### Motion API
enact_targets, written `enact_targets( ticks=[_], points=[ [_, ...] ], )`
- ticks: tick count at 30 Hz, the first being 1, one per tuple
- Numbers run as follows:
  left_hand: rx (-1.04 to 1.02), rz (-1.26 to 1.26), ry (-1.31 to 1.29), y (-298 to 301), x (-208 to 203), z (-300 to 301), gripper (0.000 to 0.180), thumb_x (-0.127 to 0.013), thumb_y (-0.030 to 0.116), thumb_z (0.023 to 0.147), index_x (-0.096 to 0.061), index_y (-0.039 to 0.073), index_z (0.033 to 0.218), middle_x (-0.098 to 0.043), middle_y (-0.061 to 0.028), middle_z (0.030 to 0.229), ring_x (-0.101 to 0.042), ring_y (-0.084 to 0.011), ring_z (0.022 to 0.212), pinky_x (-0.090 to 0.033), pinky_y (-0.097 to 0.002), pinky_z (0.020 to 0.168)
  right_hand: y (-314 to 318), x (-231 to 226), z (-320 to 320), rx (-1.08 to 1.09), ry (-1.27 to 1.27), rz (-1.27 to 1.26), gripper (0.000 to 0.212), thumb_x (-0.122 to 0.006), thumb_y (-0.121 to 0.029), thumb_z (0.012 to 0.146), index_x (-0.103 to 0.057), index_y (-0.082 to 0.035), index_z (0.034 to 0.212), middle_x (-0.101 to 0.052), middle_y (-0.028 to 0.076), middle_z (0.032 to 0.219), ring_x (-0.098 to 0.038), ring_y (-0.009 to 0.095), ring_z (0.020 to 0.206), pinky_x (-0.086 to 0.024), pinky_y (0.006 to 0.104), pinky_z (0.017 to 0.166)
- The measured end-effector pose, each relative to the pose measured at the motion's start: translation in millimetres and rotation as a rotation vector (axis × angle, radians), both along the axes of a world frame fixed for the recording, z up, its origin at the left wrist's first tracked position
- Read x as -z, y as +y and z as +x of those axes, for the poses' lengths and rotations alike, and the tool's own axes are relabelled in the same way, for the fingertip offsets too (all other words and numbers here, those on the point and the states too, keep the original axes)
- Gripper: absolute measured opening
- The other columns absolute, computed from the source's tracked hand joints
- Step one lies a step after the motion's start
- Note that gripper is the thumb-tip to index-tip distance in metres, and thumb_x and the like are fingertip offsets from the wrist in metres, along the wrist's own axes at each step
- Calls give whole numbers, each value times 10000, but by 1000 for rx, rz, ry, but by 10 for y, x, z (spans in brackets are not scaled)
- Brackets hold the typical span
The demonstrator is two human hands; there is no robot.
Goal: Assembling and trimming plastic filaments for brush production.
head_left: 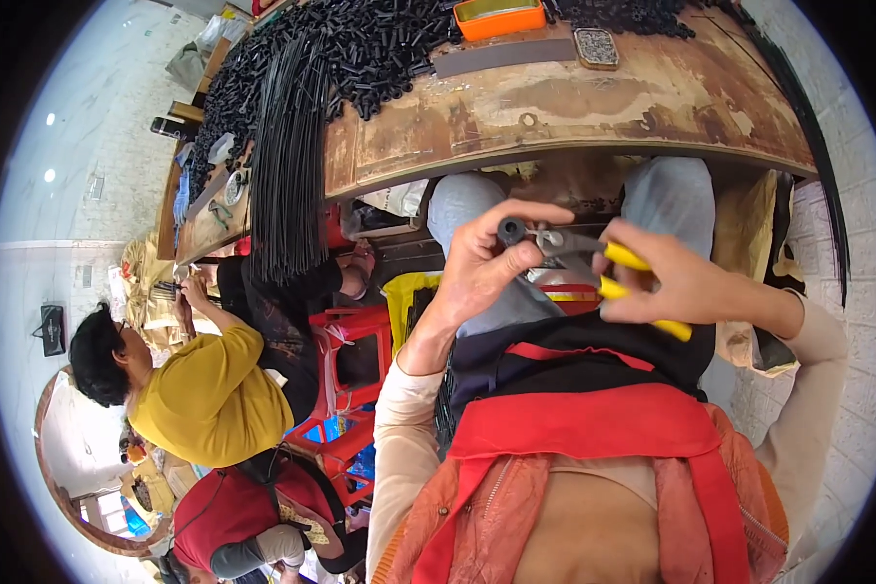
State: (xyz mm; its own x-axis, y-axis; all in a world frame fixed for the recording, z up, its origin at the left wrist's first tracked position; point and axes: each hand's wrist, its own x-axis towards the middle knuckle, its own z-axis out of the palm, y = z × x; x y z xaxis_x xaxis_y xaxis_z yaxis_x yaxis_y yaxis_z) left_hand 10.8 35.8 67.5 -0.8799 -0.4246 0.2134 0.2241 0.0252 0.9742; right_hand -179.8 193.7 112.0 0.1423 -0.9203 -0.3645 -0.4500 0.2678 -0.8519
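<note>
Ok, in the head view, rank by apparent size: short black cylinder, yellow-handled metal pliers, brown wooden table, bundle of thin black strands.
1. Wooden table
2. Black strand bundle
3. Yellow-handled pliers, partly covered by the right hand
4. Black cylinder

A big wooden table [642,102] had worn, blotchy patches. Red stools [360,396] stood left of it. Two bright spots [51,175] shone on the pale left wall [73,219]. The right wall [864,258] was white brick.
</note>
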Motion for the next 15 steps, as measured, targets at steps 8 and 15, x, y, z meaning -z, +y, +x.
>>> enact_targets(
  ticks=[8,15],
  points=[
    [-68,-26,16,-154,87,-28,617,-693,478,838,-608,-15,1198,-569,4,804,-468,-54,652,-360,-210,561,-179,-349,-133,27,99,4,347,-635,-74,845,-473,9,1141,-586,111,823,-632,172,779,-463,328,631],
    [25,58,-81,-193,43,-17,675,-664,546,827,-609,-32,1170,-583,-3,820,-482,-65,660,-356,-206,572,-83,47,-27,128,70,-230,348,-646,-193,847,-486,-17,1102,-511,115,658,-610,216,657,-451,340,579]
  ],
)
